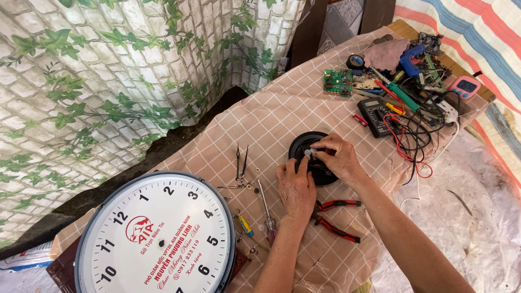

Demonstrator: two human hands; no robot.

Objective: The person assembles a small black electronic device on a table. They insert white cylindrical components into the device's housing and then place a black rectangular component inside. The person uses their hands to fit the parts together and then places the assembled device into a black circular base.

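**Steadying a round black part with both hands**

Holding the round black plastic disc-shaped part (316, 157) flat on the checked beige tablecloth (271, 119) is the work of both hands here. The left hand (296, 187) lies on the near edge of the disc, fingers together and pressing down. The right hand (336, 154) has its fingertips pinched narrow around a small silver piece (308, 153) at the middle of the disc. I judge that the step goes well if the left hand keeps the disc from turning while the right hand works the small piece straight and gently, because it looks easy to drop.

Counting what lies around:
- one large round wall clock face, white with a grey rim (157, 233), near the left arm;
- two thin dark clock hands (241, 160), side by side;
- one pair of pliers with red and black handles (334, 217), just beside the left wrist;
- one screwdriver with a clear handle (267, 214);
- one black multimeter (375, 116) with red and black leads;
- one green circuit board (337, 82);
- one blue glue gun (410, 59).

Several tiny washers and screws lie near the clock hands; their number I cannot tell.
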